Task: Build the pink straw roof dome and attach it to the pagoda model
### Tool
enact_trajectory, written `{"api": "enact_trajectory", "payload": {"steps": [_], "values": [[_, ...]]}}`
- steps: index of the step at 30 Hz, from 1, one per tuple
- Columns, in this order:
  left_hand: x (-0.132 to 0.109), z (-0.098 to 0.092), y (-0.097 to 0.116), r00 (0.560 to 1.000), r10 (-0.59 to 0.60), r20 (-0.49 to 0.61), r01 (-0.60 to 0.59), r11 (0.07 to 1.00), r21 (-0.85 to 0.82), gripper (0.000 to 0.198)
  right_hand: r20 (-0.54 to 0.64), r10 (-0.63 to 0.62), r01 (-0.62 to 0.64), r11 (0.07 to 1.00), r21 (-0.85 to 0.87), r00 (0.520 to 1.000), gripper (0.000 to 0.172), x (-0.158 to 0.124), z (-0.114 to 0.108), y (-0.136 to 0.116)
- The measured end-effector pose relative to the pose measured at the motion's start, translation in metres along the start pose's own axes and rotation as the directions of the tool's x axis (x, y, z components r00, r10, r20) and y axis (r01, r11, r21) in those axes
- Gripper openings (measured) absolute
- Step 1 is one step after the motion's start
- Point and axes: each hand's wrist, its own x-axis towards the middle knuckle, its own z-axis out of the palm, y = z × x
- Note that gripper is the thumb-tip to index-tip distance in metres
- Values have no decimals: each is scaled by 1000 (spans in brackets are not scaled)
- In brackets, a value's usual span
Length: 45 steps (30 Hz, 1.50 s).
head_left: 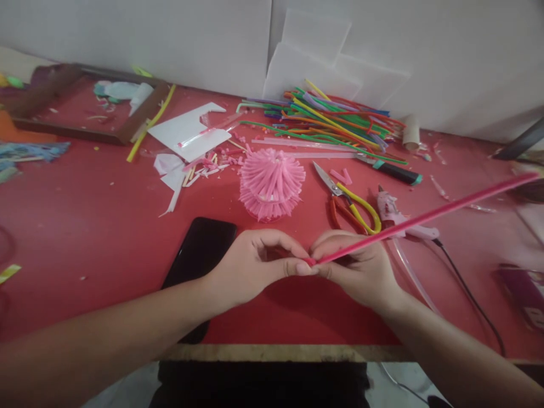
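Note:
My left hand (255, 263) and my right hand (361, 266) meet above the front of the red table (106, 226). Both pinch the near end of a long pink straw (425, 216), which runs up and to the right past the table's right side. My left thumb and forefinger press on the straw's tip; my right fingers are wrapped round it just behind. A spiky pink ball made of cut straw pieces (271, 184) stands on the table just beyond my hands.
A black phone (199, 249) lies left of my left hand. Yellow-handled scissors (348, 201), a pink glue gun (395, 218) with its cord, a knife (391, 170), a heap of coloured straws (335, 122), white paper (187, 133) and pink scraps lie behind. A brown tray (76, 102) sits far left.

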Motion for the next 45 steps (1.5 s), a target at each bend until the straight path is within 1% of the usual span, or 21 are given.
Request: {"api": "enact_trajectory", "payload": {"steps": [2, 4, 6, 8, 11, 14, 18, 21, 23, 25, 26, 28, 30, 32, 34, 36, 38, 40, 41, 43, 45], "values": [[0, 0, 0, 1000, 10, -16, -10, 999, 31, 10, -8, -18, 17, 999, -38, 1000, 18, 0, 1, 1], [-1, 0, -1, 999, 16, -43, -12, 994, 110, 9, 13, -21, 23, 994, -104, 1000, 18, 0, 0, 0], [-2, 0, -1, 998, 11, -67, 1, 985, 173, 10, 39, -24, 31, 985, -172, 999, 18, 1, -2, 0], [-3, 0, -1, 996, 2, -85, 14, 982, 188, 13, 50, -48, 58, 973, -222, 998, 14, 1, -4, -1], [-3, 0, 0, 995, -6, -95, 24, 983, 183, 13, 56, -94, 105, 963, -247, 994, 7, 1, -6, -2], [-3, 1, 2, 996, -7, -89, 27, 974, 227, 12, 95, -82, 102, 968, -230, 992, 11, 2, -7, -2], [-4, 2, 1, 999, -10, -49, 24, 954, 298, 9, 97, 3, 16, 981, -191, 995, 11, 2, -7, -3], [-5, 2, -1, 999, 48, 4, -45, 907, 419, 8, 146, 133, -118, 987, -109, 980, 19, 3, -7, -4], [-8, 1, -2, 995, 92, 40, -100, 857, 506, 8, 195, 245, -237, 969, -63, 950, 21, 4, -7, -4], [-10, 1, -3, 986, 146, 78, -164, 798, 579, 8, 242, 340, -338, 940, -51, 909, 22, 4, -8, -3], [-11, 1, -4, 979, 179, 102, -204, 766, 610, 9, 271, 365, -362, 930, -63, 890, 23, 5, -9, -3], [-13, 1, -6, 961, 230, 154, -274, 702, 657, 10, 359, 373, -358, 927, -110, 855, 26, 5, -13, -2], [-14, 2, -8, 951, 240, 194, -307, 670, 676, 11, 455, 357, -320, 934, -158, 816, 29, 5, -18, -1], [-15, 3, -8, 952, 221, 212, -306, 680, 666, 12, 515, 328, -275, 945, -179, 792, 29, 4, -22, 0], [-14, 3, -6, 961, 195, 197, -277, 717, 640, 12, 532, 259, -202, 966, -164, 806, 27, 4, -25, 1], [-14, 4, -3, 975, 160, 156, -222, 783, 581, 9, 516, 146, -94, 988, -125, 844, 25, 5, -26, 1], [-13, 5, 0, 988, 122, 97, -153, 869, 471, 6, 453, 27, 12, 996, -85, 891, 22, 5, -23, 0], [-11, 5, 1, 996, 81, 40, -90, 946, 313, 5, 329, -62, 94, 992, -81, 942, 16, 5, -19, -2], [-11, 5, 0, 998, 59, 19, -62, 971, 229, 8, 259, -93, 121, 988, -92, 961, 12, 4, -16, -3], [-9, 4, -1, 1000, 17, -3, -17, 996, 90, 15, 157, -155, 175, 977, -122, 975, 8, 3, -10, -3], [-7, 4, -2, 1000, -19, -4, 19, 1000, -11, 16, 104, -252, 267, 949, -170, 962, 5, 2, -7, -3]]}}
